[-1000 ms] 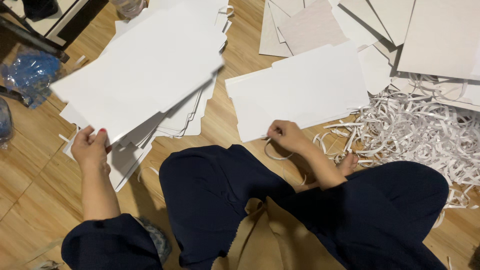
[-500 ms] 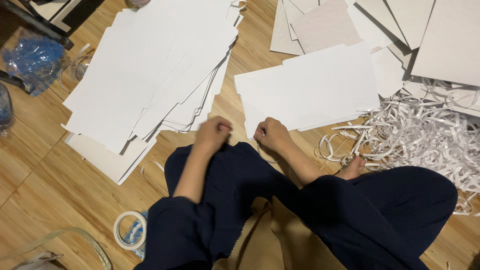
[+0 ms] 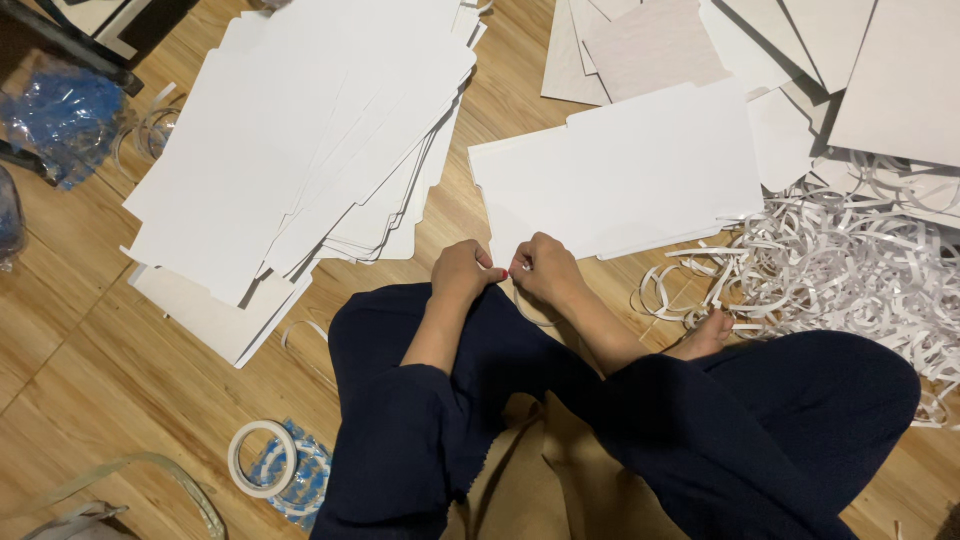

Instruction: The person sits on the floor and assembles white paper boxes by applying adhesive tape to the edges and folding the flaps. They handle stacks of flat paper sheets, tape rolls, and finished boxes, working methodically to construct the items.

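Note:
My left hand (image 3: 462, 272) and my right hand (image 3: 545, 270) meet fingertip to fingertip just above my knee. Both pinch the near left corner of a flat white card sheet (image 3: 620, 170) that lies on the wooden floor (image 3: 90, 340). What sits between the fingertips is too small to make out. A thin white strip (image 3: 525, 312) curls on the floor under my right hand. To the left, a fanned stack of similar white card sheets (image 3: 300, 140) lies untouched.
A heap of thin white paper strips (image 3: 850, 260) spreads at the right. More card sheets (image 3: 890, 70) lie at the back right. A tape roll (image 3: 262, 458) rests on a blue packet by my left leg. A blue plastic bag (image 3: 65, 110) is at far left.
My left hand let go of the stack at the left and came across to join my right hand at the card's corner. The camera view shifted slightly.

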